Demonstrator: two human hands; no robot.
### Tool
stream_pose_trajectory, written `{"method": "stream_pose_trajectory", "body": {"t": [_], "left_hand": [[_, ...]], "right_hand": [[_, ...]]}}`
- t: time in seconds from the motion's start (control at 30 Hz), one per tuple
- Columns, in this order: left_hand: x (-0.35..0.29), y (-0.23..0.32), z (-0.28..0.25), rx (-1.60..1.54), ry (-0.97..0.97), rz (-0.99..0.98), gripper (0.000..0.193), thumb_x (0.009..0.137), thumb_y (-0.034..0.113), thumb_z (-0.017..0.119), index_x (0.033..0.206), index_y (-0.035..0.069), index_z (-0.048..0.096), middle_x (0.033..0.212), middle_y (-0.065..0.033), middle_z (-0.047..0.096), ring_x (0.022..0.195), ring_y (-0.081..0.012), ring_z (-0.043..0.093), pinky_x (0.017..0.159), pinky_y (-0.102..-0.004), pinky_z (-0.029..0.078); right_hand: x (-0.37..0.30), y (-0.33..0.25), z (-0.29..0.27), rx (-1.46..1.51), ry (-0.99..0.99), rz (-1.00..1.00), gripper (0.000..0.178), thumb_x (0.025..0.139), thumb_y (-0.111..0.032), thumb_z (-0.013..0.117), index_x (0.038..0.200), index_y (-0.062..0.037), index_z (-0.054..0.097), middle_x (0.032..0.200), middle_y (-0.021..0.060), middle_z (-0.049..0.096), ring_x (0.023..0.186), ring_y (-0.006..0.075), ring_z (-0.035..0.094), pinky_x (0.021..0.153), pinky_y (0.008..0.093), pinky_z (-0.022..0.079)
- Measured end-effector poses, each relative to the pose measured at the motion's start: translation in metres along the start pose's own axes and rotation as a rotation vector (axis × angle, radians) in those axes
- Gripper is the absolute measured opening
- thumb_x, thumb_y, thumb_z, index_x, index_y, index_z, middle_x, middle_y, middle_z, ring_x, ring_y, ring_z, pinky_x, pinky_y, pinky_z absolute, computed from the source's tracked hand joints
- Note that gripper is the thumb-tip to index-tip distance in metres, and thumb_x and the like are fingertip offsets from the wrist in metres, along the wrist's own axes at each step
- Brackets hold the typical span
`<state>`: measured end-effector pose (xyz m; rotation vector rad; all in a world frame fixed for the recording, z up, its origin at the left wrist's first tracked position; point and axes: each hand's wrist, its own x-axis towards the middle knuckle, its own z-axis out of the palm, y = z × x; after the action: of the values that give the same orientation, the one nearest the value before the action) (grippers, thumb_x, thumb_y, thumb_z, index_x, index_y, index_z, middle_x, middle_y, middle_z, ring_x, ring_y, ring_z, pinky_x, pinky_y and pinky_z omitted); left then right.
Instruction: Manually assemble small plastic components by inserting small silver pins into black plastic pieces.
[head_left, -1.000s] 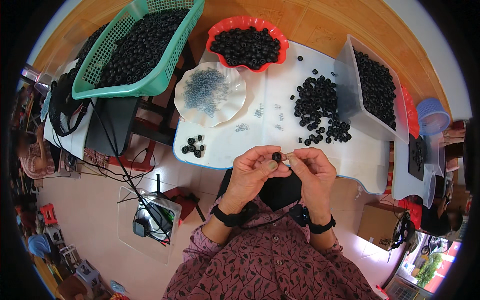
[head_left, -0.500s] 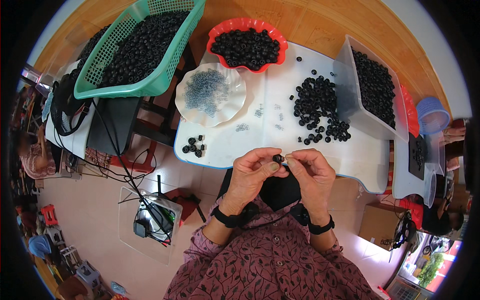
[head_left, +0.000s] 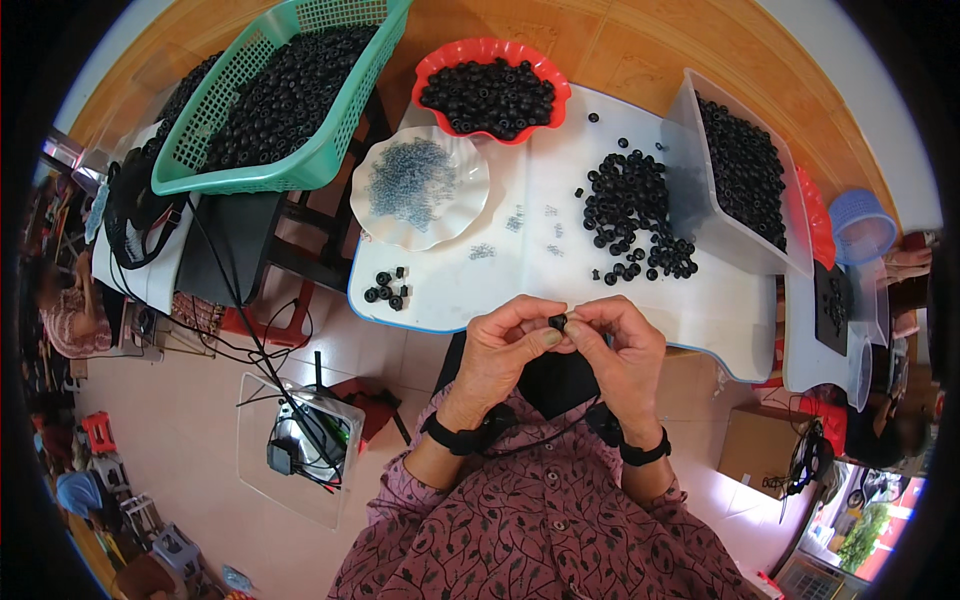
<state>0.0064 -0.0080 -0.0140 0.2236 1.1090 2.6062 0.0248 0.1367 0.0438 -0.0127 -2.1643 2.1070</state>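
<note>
The person's left hand [head_left: 505, 345] pinches a small black piece [head_left: 558, 323] between thumb and finger, held up just off the near edge of the white counter [head_left: 690, 325]. The right hand [head_left: 622, 345] meets it from the other side, its grip narrow at the piece; from here I can't tell whether anything is caught in it. Beyond the hands, loose black pieces [head_left: 627, 195] lie heaped beside a clear bin [head_left: 735, 252]. Farther left I see a scalloped white plate [head_left: 470, 205] of tiny springs [head_left: 405, 180], with a red bowl [head_left: 563, 95] behind it.
</note>
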Motion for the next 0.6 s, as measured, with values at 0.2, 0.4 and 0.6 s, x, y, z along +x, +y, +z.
{"method": "stream_pose_trajectory", "body": {"t": [0.2, 0.4, 0.6], "left_hand": [[-0.002, 0.004, -0.002, 0.072, -0.055, -0.017, 0.026, 0.087, -0.006, 0.061, 0.113, -0.004, 0.062, 0.1, -0.0118, 0.067, 0.09, -0.0188, 0.067, 0.084, -0.029, 0.056], [-0.004, 0.007, -0.005, -0.069, -0.112, -0.142, 0.026, 0.088, -0.006, 0.06, 0.114, -0.006, 0.061, 0.103, -0.0159, 0.066, 0.092, -0.0218, 0.068, 0.085, -0.0334, 0.057], [-0.004, 0.001, -0.006, -0.294, -0.093, -0.181, 0.029, 0.088, -0.002, 0.062, 0.117, -0.007, 0.059, 0.107, -0.0182, 0.066, 0.091, -0.0247, 0.069, 0.085, -0.0374, 0.058]], "right_hand": [[0.004, -0.002, -0.011, 0.03, -0.066, 0.111, 0.013, 0.083, 0.004, 0.067, 0.094, 0.0021, 0.06, 0.081, 0.0057, 0.066, 0.073, 0.0096, 0.064, 0.066, 0.0222, 0.054], [0.007, -0.002, -0.016, 0.153, -0.129, 0.268, 0.015, 0.083, 0.002, 0.068, 0.096, 0.0018, 0.061, 0.085, 0.0056, 0.065, 0.075, 0.0089, 0.062, 0.07, 0.0221, 0.052], [0.001, -0.005, -0.012, 0.232, -0.068, 0.274, 0.016, 0.086, 0.003, 0.065, 0.102, 0.0022, 0.06, 0.087, 0.0056, 0.065, 0.076, 0.0094, 0.062, 0.073, 0.0224, 0.052]]}}
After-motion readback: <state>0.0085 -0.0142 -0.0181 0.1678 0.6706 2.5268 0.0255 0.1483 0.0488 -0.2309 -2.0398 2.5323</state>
